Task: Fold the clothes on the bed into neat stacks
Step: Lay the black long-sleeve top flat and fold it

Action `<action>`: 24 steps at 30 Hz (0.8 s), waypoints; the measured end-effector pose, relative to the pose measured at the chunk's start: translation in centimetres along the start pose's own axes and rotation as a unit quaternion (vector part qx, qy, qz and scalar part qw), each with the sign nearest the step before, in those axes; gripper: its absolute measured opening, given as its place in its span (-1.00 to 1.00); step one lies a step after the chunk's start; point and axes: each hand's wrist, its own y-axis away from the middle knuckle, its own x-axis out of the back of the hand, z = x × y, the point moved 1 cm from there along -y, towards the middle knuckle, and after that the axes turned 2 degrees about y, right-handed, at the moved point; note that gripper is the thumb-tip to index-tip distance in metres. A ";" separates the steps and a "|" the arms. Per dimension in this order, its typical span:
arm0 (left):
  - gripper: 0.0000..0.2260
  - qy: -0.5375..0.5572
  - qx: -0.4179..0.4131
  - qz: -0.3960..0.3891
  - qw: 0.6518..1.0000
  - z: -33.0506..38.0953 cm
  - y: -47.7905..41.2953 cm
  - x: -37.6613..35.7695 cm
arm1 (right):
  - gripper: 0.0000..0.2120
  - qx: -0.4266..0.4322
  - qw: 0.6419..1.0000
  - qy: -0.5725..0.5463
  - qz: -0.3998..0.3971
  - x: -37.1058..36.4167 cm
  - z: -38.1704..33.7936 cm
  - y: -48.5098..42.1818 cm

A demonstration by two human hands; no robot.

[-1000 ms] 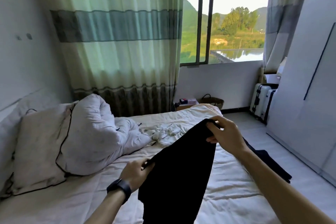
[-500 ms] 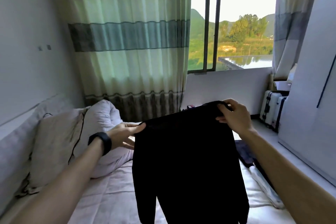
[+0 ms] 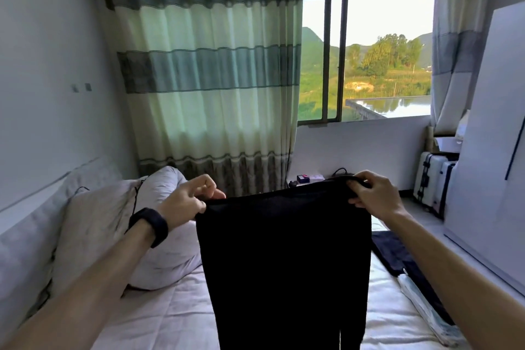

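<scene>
The left hand (image 3: 190, 202), open beside the cloth half a second ago, now pinches the left top corner of the black fabric garment (image 3: 284, 264). The right hand (image 3: 372, 196) grips the right corner. The garment, seemingly trousers, hangs spread between them above the white bed (image 3: 159, 318), probably ready for its first fold.

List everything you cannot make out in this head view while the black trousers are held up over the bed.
- Head view: the leg ends of the black trousers, gripped by the left hand and right hand, are cut off by the bottom edge.
- The middle of the bed is hidden behind the trousers.
- The dark clothes are partly covered by the right forearm, so their kind is unclear.
- The small items below the window are too small to identify.
</scene>
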 end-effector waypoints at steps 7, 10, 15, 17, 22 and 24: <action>-0.79 -0.448 -0.103 -0.013 0.888 2.0 0.2 -0.3 | -0.94 0.000 0.997 0.079 -0.002 -0.7 0.7 0.1; -0.90 -0.501 -0.106 0.048 0.858 -0.1 0.7 -0.5 | -0.94 -0.011 0.997 0.082 0.009 -0.2 1.4 0.3; -0.84 -0.449 0.007 0.024 0.893 -3.6 1.0 -1.1 | -0.81 -0.005 0.999 0.034 -0.008 -0.7 1.4 2.1; -0.79 -0.365 -0.018 -0.003 0.931 -4.0 0.8 -4.2 | -0.79 0.017 0.998 0.038 -0.037 -1.6 0.7 2.9; -0.81 -0.165 -0.045 -0.086 0.981 -4.6 -0.8 -13.5 | -0.79 0.057 0.994 0.010 -0.098 -4.0 -1.0 4.7; -0.69 -0.103 -0.049 -0.091 0.989 -5.1 -1.5 -16.3 | -0.81 0.055 0.991 -0.040 -0.114 -4.1 -1.9 5.1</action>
